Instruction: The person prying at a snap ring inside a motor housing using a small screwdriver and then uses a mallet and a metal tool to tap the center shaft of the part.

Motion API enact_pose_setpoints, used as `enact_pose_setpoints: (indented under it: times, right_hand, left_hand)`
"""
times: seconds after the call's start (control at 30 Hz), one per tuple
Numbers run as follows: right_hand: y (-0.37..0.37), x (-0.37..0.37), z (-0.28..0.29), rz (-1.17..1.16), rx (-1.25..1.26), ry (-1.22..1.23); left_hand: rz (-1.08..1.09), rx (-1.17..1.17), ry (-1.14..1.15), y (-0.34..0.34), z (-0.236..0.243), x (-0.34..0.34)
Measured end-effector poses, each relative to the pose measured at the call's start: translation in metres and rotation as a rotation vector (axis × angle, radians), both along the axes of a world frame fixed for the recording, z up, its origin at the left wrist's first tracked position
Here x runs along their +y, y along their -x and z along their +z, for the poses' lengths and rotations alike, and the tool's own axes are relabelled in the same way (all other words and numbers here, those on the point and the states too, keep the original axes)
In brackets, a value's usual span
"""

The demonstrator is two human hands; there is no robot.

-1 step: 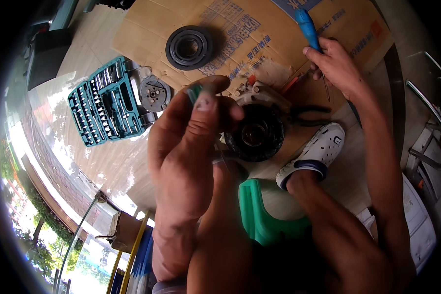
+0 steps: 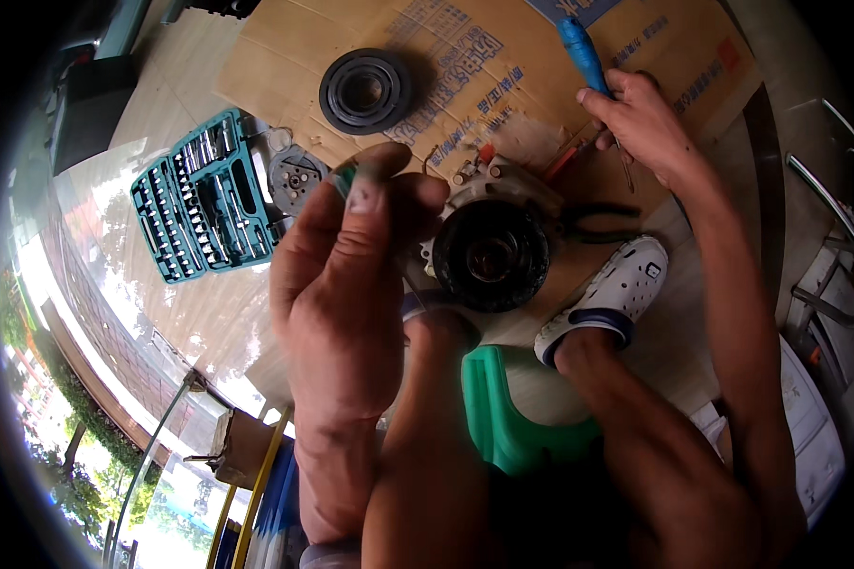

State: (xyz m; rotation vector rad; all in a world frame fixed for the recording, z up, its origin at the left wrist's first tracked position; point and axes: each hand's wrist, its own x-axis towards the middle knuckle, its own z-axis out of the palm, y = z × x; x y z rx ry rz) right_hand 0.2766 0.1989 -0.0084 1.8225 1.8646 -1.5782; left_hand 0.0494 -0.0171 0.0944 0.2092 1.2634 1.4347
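My left hand [image 2: 346, 284] is raised in the middle, its thumb and fingers pinched on a small greenish piece [image 2: 344, 180] that is mostly hidden. Off to the right, my right hand [image 2: 640, 123] grips a blue-handled screwdriver [image 2: 582, 49], handle up and thin shaft pointing down. Between my feet stands a compressor [image 2: 491, 256], a pale metal body with a round black end facing up. My left fingers are just left of it, apart from it. A black grooved pulley [image 2: 337, 90] lies flat on the cardboard [image 2: 285, 57] beyond my left hand.
An opened teal socket set [image 2: 242, 194] lies at the left beside a round metal clutch plate [image 2: 296, 182]. Dark-handled pliers [image 2: 603, 228] and a red-handled tool [image 2: 567, 159] lie right of the compressor. A green plastic stool [image 2: 489, 408] is beneath me; a white clog [image 2: 621, 289] is on my right foot.
My left hand has shifted left and slightly toward me with the small piece, showing more of the compressor. My right hand and the screwdriver have moved slightly left.
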Motion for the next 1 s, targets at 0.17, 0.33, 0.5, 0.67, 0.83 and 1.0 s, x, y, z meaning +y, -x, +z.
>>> enact_pose_setpoints:
  times: [0.17, 0.33, 0.5, 0.67, 0.83, 1.0]
  right_hand:
    - [0.009, 0.004, -0.011, 0.093, -0.139, -0.070]
    - [-0.001, -0.011, -0.027, 0.194, -0.166, -0.276]
    - [-0.030, -0.039, -0.008, 0.104, -0.061, -0.498]
    - [-0.087, -0.056, 0.002, 0.031, -0.199, -0.578]
    - [-0.118, -0.063, -0.008, 0.078, -0.311, -0.556]
    - [-0.107, -0.073, -0.006, 0.172, -0.389, -0.602]
  left_hand:
    - [0.269, -0.023, -0.036, 0.014, -0.005, 0.001]
    - [0.247, -0.216, -0.147, 0.018, -0.013, -0.007]
    - [0.272, 0.110, 0.080, 0.003, -0.015, -0.018]
    - [0.173, 0.239, 0.244, -0.013, -0.019, -0.021]
    - [0.174, 0.362, 0.258, -0.018, -0.019, -0.011]
    - [0.169, 0.365, 0.186, -0.022, -0.028, -0.010]
